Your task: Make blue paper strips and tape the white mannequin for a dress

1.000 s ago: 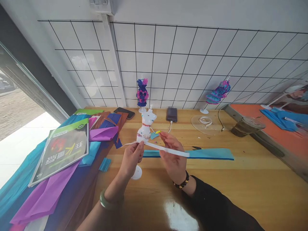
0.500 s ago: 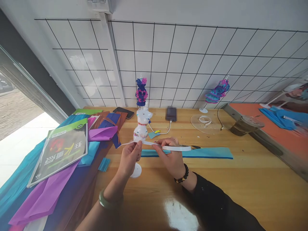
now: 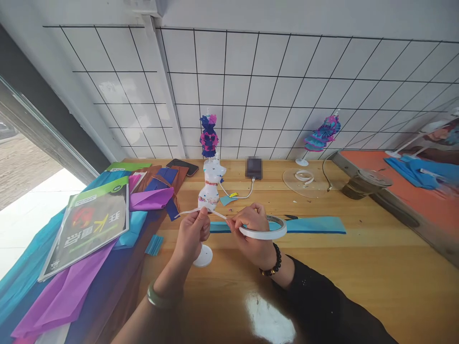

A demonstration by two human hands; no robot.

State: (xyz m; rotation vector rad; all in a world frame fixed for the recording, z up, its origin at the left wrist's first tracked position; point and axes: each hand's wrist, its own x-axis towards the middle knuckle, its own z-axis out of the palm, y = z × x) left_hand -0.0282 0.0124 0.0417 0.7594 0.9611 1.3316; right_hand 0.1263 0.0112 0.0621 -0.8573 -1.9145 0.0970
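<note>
A roll of white tape (image 3: pixel 263 234) hangs at my right hand (image 3: pixel 253 234), whose fingers pinch the strip beside it. A narrow strip (image 3: pixel 219 215) runs from there to my left hand (image 3: pixel 193 234), closed with thumb and fingers on it; its loose end sticks out to the left. Behind the strip stands a small white dress-form mannequin (image 3: pixel 209 191) with coloured specks and a red band at its waist. The mannequin's round white base (image 3: pixel 203 256) shows between my wrists. A long light-blue strip (image 3: pixel 311 224) lies flat behind my right hand.
At left, coloured paper sheets (image 3: pixel 57 306) lie under a printed packet (image 3: pixel 89 224). Two dressed mannequins (image 3: pixel 209 138) stand along the tiled wall. A phone (image 3: pixel 182 167), a cabled dark device (image 3: pixel 254 168), a clear disc (image 3: pixel 290 184) and a lidded cup (image 3: pixel 364 184) rest toward the back.
The tape roll has turned from nearly edge-on to a tilted ring and sits slightly lower. My right hand has rotated with it. Both hands keep hold of the strip.
</note>
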